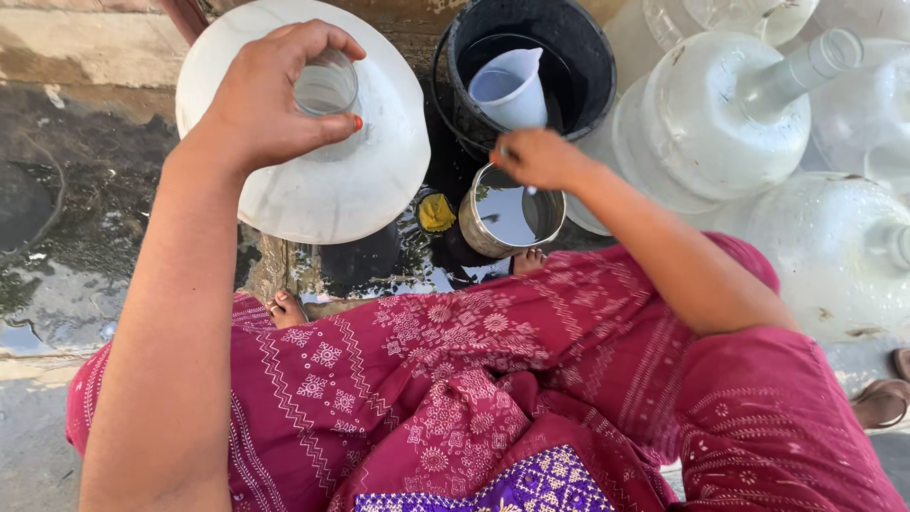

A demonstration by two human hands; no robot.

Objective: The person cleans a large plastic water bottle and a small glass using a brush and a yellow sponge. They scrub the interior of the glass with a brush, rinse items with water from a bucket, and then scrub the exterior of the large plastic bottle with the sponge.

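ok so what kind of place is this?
Probably an outdoor washing or water-filling spot on wet ground. The left hand grips the neck of a large white water jug, more jugs crowd the right, and a black bucket holds water.

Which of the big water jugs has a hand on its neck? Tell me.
The big jug at upper left, in front of the knees: the left hand grips its neck. The jugs on the right stand untouched; the right hand is at the steel pot.
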